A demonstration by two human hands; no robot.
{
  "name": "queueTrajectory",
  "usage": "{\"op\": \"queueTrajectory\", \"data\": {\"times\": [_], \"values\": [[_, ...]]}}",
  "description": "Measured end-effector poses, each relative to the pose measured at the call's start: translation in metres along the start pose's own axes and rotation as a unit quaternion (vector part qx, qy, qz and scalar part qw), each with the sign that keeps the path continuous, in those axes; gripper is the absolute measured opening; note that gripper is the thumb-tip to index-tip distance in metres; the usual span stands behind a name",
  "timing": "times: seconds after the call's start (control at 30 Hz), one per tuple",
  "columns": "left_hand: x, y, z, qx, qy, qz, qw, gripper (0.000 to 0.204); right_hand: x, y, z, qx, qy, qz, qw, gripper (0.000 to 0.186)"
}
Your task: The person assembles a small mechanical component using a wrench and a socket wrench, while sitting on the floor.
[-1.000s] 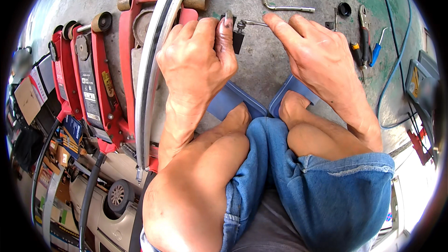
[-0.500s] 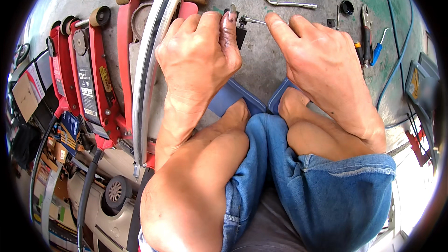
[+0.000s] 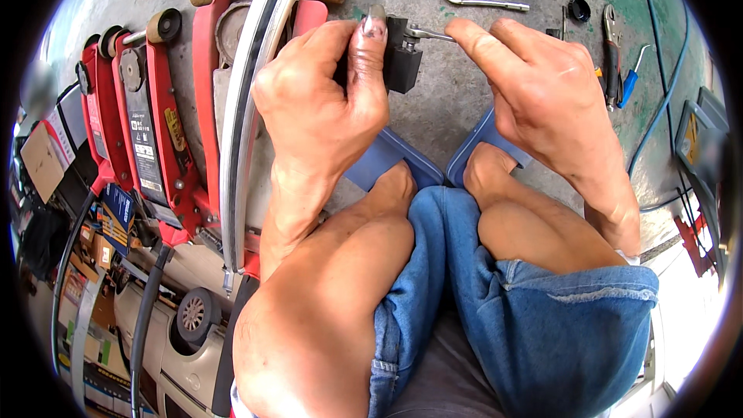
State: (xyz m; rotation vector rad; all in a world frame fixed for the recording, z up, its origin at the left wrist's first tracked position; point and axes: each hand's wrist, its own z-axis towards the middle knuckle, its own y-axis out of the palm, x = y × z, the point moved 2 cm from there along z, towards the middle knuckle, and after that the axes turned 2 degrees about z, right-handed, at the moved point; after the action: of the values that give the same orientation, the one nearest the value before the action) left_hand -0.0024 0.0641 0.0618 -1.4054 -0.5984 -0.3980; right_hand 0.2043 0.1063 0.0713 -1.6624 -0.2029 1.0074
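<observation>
My left hand point(image 3: 321, 93) is closed round a black block-shaped part point(image 3: 404, 68), its thumb pressed along the near side. A small metal fitting stands on the block's right side. My right hand point(image 3: 542, 81) grips a slim silver wrench point(image 3: 433, 35) by its handle, most of which the fingers hide. The wrench's head sits at the fitting; how it seats there is too small to make out. Both hands are raised in front of my knees, above the concrete floor point(image 3: 445, 120).
An L-shaped socket wrench point(image 3: 484, 5), black round cap point(image 3: 578, 10), locking pliers point(image 3: 612, 54) and blue-handled hook point(image 3: 632, 81) lie beyond my right hand. A blue hose point(image 3: 672, 93) runs at right. Red floor jacks point(image 3: 205, 70) and a long silver-black bar point(image 3: 248, 85) stand left.
My left hand has shifted slightly left and turned, so more of the black block shows. The right hand has moved a little right with the wrench, whose head is still at the fitting.
</observation>
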Motion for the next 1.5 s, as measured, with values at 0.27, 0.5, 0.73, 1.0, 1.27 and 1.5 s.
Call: {"op": "queueTrajectory", "data": {"times": [0.27, 0.5, 0.73, 1.0, 1.27, 1.5], "values": [[0.004, -0.002, 0.001, -0.034, -0.049, -0.085, 0.995, 0.02, 0.027, 0.02, -0.005, 0.062, -0.034, 0.117, 0.991, 0.051], [0.001, 0.001, 0.0, -0.059, -0.06, -0.137, 0.987, 0.022, 0.034, 0.053, -0.002, 0.148, -0.03, 0.202, 0.968, 0.046], [0.002, 0.0, 0.0, -0.051, -0.033, -0.12, 0.991, 0.02, 0.036, 0.061, 0.008, 0.188, -0.001, 0.221, 0.957, 0.034], [0.004, 0.0, 0.002, -0.051, -0.013, -0.094, 0.994, 0.02, 0.033, 0.04, 0.013, 0.091, 0.235, 0.596, 0.763, 0.022], [0.005, 0.003, 0.002, -0.048, 0.03, -0.051, 0.997, 0.022, 0.028, 0.029, 0.024, -0.039, 0.262, 0.581, 0.769, 0.028], [0.008, 0.003, 0.001, -0.05, 0.046, -0.022, 0.997, 0.021, 0.032, 0.032, 0.025, -0.093, 0.25, 0.572, 0.775, 0.029]]}}
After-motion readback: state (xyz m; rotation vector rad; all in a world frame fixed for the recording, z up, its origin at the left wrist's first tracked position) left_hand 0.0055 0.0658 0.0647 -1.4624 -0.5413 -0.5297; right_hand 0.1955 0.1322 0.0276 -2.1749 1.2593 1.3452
